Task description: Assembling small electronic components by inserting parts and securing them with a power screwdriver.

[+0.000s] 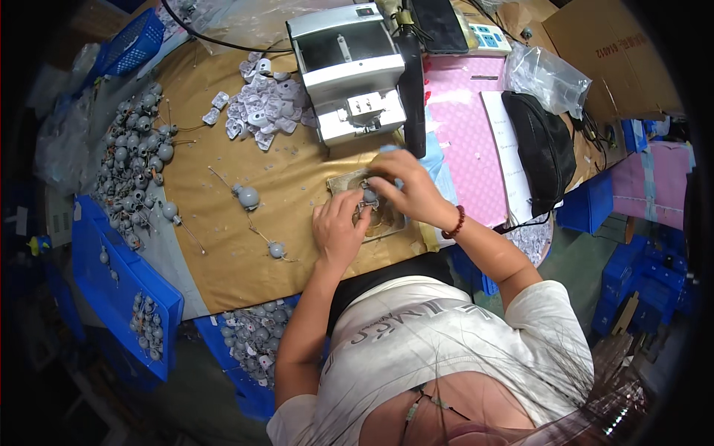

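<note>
A small grey ball-shaped part (pixel 370 195) sits between my hands, over a worn flat plate (pixel 388 232) on the table. The fingers of my left hand (pixel 339 227) are closed against the part's left side. From the right, my right hand (pixel 407 186) bends over it, its fingers curled and slightly smeared; what they grip is hidden. Left of my hands lie a larger grey ball-shaped part (pixel 248 197) with thin wires and a smaller wired one (pixel 277 250).
A silver bench machine (pixel 349 74) stands beyond my hands, beside a pile of white plastic pieces (pixel 264 108). Many grey ball parts (pixel 134 149) are heaped at left. Blue bins (pixel 130 271) hold more. A black pouch (pixel 537 152) lies right.
</note>
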The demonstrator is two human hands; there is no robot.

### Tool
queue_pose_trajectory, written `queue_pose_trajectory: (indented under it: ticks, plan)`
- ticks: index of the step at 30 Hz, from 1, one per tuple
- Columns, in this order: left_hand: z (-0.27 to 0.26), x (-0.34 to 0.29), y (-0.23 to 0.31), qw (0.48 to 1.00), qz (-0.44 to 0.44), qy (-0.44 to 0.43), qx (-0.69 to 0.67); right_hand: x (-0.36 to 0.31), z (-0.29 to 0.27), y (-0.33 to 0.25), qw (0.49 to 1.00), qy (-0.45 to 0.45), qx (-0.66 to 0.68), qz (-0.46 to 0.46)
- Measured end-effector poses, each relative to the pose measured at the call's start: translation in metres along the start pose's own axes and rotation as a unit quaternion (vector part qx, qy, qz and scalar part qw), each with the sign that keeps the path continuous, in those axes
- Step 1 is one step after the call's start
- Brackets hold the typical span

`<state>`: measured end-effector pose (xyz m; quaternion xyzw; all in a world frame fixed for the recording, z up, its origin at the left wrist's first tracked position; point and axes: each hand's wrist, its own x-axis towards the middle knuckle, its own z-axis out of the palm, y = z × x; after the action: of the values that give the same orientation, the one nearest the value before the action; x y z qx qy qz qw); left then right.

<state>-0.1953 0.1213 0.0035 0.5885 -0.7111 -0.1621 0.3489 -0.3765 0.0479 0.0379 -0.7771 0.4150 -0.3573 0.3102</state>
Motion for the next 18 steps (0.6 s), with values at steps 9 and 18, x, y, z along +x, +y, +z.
queue_pose_trajectory:
  ticks: [9,18]
  plan:
    - [-0.001,0.001,0.001,1.0,-0.008,-0.014,0.001,0.009,0.025,0.0,0.966,-0.074,0.135,0.208]
    - [-0.001,0.002,0.0,1.0,0.0,-0.016,-0.013,0.011,0.032,0.001,0.942,-0.06,0.218,0.248]
